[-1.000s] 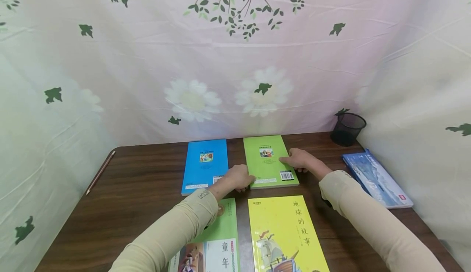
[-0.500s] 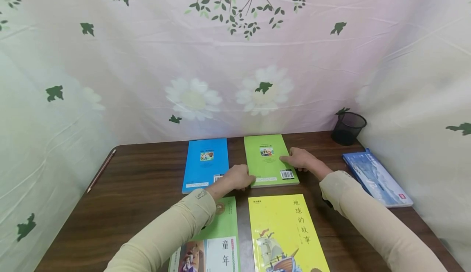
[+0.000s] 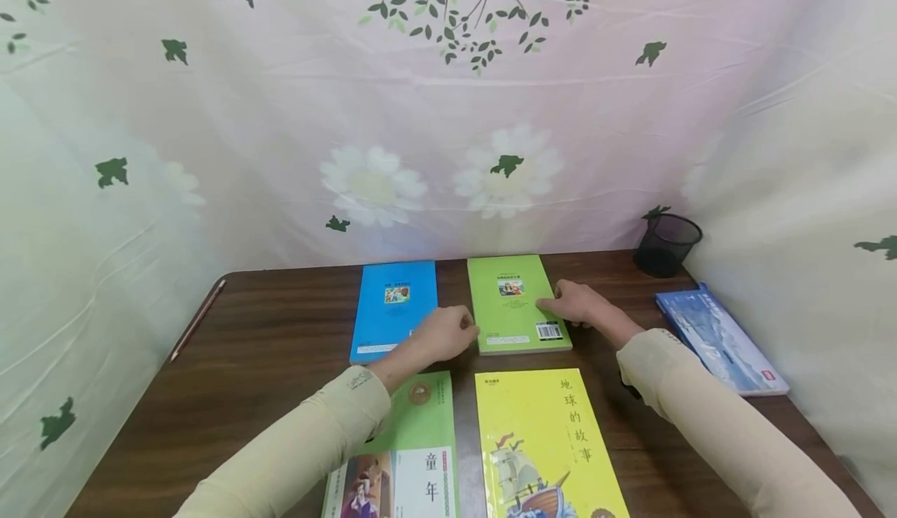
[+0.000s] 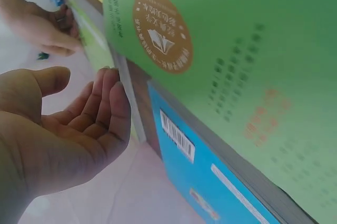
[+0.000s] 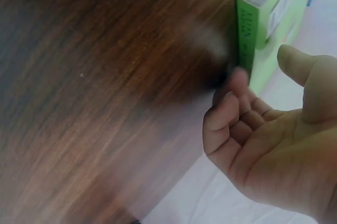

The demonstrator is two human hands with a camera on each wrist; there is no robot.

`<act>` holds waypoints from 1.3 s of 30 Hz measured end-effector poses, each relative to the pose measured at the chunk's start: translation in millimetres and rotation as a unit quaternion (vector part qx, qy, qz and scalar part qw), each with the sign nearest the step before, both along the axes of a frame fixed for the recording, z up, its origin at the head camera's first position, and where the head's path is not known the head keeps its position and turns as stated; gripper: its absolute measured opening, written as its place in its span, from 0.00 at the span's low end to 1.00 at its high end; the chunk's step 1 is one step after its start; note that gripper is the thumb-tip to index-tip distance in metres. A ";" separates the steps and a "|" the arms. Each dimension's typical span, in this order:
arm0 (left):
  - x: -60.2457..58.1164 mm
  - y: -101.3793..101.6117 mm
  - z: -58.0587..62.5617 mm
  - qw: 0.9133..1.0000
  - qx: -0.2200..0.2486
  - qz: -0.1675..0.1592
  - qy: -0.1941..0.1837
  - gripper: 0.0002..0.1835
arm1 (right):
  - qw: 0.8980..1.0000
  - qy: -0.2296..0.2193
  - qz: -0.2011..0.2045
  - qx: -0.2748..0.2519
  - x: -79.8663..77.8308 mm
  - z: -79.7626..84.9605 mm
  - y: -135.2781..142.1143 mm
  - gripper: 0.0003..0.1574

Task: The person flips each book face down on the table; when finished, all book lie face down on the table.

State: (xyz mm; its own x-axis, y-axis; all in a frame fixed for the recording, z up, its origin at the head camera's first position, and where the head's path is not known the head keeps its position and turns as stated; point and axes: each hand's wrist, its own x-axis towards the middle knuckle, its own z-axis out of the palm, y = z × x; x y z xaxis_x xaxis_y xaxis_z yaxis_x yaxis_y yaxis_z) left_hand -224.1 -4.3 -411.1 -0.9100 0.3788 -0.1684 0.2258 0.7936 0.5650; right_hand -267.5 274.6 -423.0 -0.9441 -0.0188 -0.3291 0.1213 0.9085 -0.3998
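In the head view a green book (image 3: 515,315) lies flat at the back of the table, back cover up. My left hand (image 3: 443,333) hovers by its left edge, over the corner of a blue book (image 3: 394,308). The left wrist view shows that hand (image 4: 79,134) with loosely bent fingers, thumb apart, holding nothing. My right hand (image 3: 576,304) is at the green book's right side, thumb over the cover. Its fingers (image 5: 221,124) bend beside the spine in the right wrist view; whether the thumb presses the cover cannot be told.
Nearer me lie a green-and-white book (image 3: 416,413), partly under my left sleeve, and a yellow book (image 3: 539,424). A blue-and-white book (image 3: 722,339) and a black mesh pen holder (image 3: 666,245) stand to the right. A pencil (image 3: 198,319) lies along the left edge.
My left hand has lifted off the green book's lower left corner and drawn slightly left, its thumb and fingers loosened. My right hand has stayed at the book's right side.
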 end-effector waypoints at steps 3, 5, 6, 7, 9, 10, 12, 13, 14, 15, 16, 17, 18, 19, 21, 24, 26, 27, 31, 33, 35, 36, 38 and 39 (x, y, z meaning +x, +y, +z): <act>10.5 -15.9 6.8 1.000 0.017 -0.001 0.009 0.12 | 0.999 0.024 0.011 0.023 4.8 5.7 -4.8 0.29; 19.9 -29.0 14.4 1.000 0.024 -0.008 0.011 0.12 | 0.998 0.048 0.025 0.043 9.3 11.4 -11.5 0.30; 25.0 -36.2 18.9 1.000 0.027 -0.011 0.010 0.12 | 0.996 0.062 0.035 0.053 12.2 14.6 -16.1 0.31; 30.0 -43.6 23.1 0.999 0.029 -0.015 0.010 0.12 | 0.994 0.074 0.045 0.059 15.3 17.8 -21.1 0.31; 40.2 -58.3 32.4 0.999 0.032 -0.014 0.004 0.11 | 0.992 0.092 0.068 0.061 21.8 23.9 -32.6 0.33; 44.9 -65.2 36.8 0.999 0.034 -0.010 0.003 0.11 | 0.990 0.100 0.080 0.054 24.8 27.0 -38.7 0.33; 54.4 -79.2 43.9 0.999 0.040 0.004 0.001 0.09 | 0.988 0.109 0.101 0.034 30.5 31.7 -51.9 0.32; 59.8 -85.8 46.5 0.999 0.040 0.011 0.000 0.09 | 0.988 0.108 0.110 0.021 33.3 33.4 -59.0 0.31; 64.9 -91.9 48.8 0.999 0.041 0.019 -0.001 0.08 | 0.987 0.110 0.121 0.007 36.1 34.2 -66.6 0.30; 70.2 -97.9 50.0 0.999 0.040 0.027 -0.002 0.08 | 0.986 0.108 0.129 -0.006 39.4 34.4 -74.7 0.29; 75.8 -103.7 50.5 0.999 0.039 0.031 -0.004 0.07 | 0.985 0.103 0.137 -0.019 42.7 34.0 -83.0 0.27; 81.5 -109.1 50.6 0.999 0.036 0.037 -0.008 0.07 | 0.984 0.099 0.144 -0.029 46.2 32.7 -91.6 0.26; 87.4 -114.3 50.5 0.998 0.034 0.041 -0.015 0.08 | 0.984 0.092 0.149 -0.040 49.9 30.8 -100.1 0.24; 93.3 -119.0 50.3 0.998 0.029 0.047 -0.021 0.08 | 0.983 0.087 0.156 -0.048 53.3 28.8 -108.8 0.22; 105.2 -129.0 50.1 0.997 0.024 0.062 -0.033 0.08 | 0.981 0.077 0.165 -0.060 59.6 23.9 -125.4 0.20; 122.6 -144.3 50.9 0.994 0.017 0.093 -0.058 0.10 | 0.978 0.063 0.183 -0.075 67.1 17.4 -146.4 0.18; 132.7 -154.7 49.7 0.991 0.011 0.111 -0.074 0.11 | 0.976 0.054 0.196 -0.080 70.7 14.3 -157.3 0.17; 137.4 -159.4 48.6 0.989 0.008 0.117 -0.085 0.11 | 0.975 0.050 0.202 -0.082 72.4 13.1 -162.0 0.17; 151.8 -171.6 38.2 0.983 -0.026 0.136 -0.120 0.11 | 0.972 0.045 0.218 -0.073 76.7 10.8 -174.7 0.19; 158.1 -174.8 31.1 0.980 -0.046 0.137 -0.135 0.12 | 0.973 0.041 0.218 -0.059 78.2 9.4 -179.4 0.20; 164.2 -176.8 23.2 0.976 -0.067 0.139 -0.152 0.14 | 0.975 0.035 0.216 -0.047 79.5 7.8 -183.2 0.21; 167.3 -177.5 19.4 0.974 -0.075 0.142 -0.162 0.15 | 0.975 0.033 0.216 -0.041 80.1 6.9 -184.7 0.22; 172.9 -179.0 12.1 0.970 -0.089 0.143 -0.177 0.16 | 0.976 0.027 0.215 -0.028 81.3 5.8 -187.4 0.23; 175.4 -179.6 8.7 0.968 -0.095 0.143 -0.183 0.16 | 0.976 0.025 0.214 -0.025 82.0 5.4 -188.4 0.23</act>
State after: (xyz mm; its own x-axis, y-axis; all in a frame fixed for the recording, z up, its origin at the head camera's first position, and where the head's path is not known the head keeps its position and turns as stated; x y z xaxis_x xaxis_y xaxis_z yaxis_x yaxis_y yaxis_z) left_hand -48.7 -183.9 -402.4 -0.8399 0.0508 -0.5403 -0.2060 0.8913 0.4040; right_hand -185.5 86.3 -417.7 -0.8613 -0.4299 -0.2707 -0.2865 0.8511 -0.4400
